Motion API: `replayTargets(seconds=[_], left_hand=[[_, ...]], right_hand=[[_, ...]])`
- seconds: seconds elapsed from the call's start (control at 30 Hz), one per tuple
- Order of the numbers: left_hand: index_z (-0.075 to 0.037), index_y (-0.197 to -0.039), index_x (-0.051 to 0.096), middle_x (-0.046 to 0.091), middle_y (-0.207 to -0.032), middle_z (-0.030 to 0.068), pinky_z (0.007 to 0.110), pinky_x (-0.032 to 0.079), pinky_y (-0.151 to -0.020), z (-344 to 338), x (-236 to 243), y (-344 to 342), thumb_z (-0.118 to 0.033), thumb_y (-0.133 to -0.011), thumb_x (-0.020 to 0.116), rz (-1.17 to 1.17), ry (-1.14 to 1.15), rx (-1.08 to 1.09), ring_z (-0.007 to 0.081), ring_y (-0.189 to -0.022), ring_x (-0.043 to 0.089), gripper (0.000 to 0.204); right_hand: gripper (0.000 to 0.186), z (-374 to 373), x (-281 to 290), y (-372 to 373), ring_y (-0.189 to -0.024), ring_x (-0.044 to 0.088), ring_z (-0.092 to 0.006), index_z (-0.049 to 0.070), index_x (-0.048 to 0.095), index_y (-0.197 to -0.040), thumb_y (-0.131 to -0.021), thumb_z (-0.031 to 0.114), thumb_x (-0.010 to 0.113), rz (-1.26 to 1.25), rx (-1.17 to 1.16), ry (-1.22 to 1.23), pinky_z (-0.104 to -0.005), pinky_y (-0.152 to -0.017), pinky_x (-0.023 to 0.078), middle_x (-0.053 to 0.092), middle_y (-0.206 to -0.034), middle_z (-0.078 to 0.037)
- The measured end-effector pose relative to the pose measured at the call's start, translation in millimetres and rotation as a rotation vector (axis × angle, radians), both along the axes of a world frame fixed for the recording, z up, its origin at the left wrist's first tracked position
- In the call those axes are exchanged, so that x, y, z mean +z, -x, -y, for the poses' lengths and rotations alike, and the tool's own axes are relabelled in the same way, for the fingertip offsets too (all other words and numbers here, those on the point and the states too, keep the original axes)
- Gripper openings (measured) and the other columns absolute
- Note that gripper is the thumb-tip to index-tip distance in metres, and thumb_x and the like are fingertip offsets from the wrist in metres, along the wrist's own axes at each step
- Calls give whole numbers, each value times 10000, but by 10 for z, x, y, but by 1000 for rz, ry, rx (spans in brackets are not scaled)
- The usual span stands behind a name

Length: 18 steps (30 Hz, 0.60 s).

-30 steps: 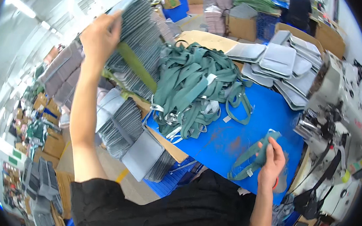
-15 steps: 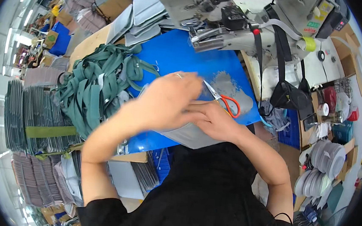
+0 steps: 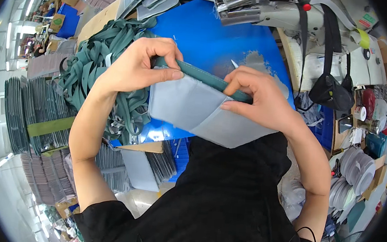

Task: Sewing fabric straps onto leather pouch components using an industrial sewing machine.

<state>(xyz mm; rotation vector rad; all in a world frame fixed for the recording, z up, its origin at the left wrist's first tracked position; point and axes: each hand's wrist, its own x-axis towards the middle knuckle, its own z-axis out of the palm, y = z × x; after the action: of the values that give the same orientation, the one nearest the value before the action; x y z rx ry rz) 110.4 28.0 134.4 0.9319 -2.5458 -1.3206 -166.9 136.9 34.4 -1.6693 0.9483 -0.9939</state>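
Grey panel [image 3: 203, 112] is pinched by both hands [image 3: 144, 67] [image 3: 262, 99] — their grip partly hides its green edge strip [image 3: 199, 75].

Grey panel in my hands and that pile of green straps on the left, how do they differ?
The grey panel is one broad piece; the green straps are many long, narrow bands. The panel is held up between the left hand and right hand, while the straps lie loosely tangled in a heap. In common: the panel's upper edge carries a green strip similar in colour to the straps.
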Motion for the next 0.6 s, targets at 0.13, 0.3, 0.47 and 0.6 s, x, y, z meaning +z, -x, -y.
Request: replayTargets(seconds=[0.13, 0.3, 0.47, 0.6], left_hand=[[-18, -829, 686, 679, -999, 52, 259, 449, -739, -30, 8, -115, -36, -825, 835, 39, 9, 98, 106, -852, 574, 150], [-18, -821, 686, 686, -973, 42, 253, 442, -719, -3, 37, -148, -59, -838, 829, 62, 106, 77, 110, -822, 576, 150], [-3, -842, 665, 669, -937, 53, 273, 448, -725, -7, 47, -180, -99, -884, 808, 122, -57, 66, 121, -847, 582, 177], [6, -834, 639, 641, -911, 49, 284, 455, -737, -42, 45, -208, -85, -911, 780, 203, -112, 58, 124, -870, 579, 184]], right_hand=[[233, -19, -44, -22, -708, 595, -145, 22, 637, -876, -895, 161, 823, 30, 2, -89, -310, -632, 464, 659, -836, -57], [219, -68, -22, -72, -679, 574, -97, 12, 636, -882, -913, 141, 809, 44, -18, -274, -272, -629, 473, 648, -801, -40], [181, -98, 45, -100, -694, 564, -92, -1, 678, -964, -920, 126, 799, 71, -35, -318, -271, -648, 481, 619, -774, -18], [169, -130, 32, -87, -699, 558, -90, -2, 697, -980, -918, 118, 800, -58, -28, -225, -278, -668, 485, 599, -764, 0]])
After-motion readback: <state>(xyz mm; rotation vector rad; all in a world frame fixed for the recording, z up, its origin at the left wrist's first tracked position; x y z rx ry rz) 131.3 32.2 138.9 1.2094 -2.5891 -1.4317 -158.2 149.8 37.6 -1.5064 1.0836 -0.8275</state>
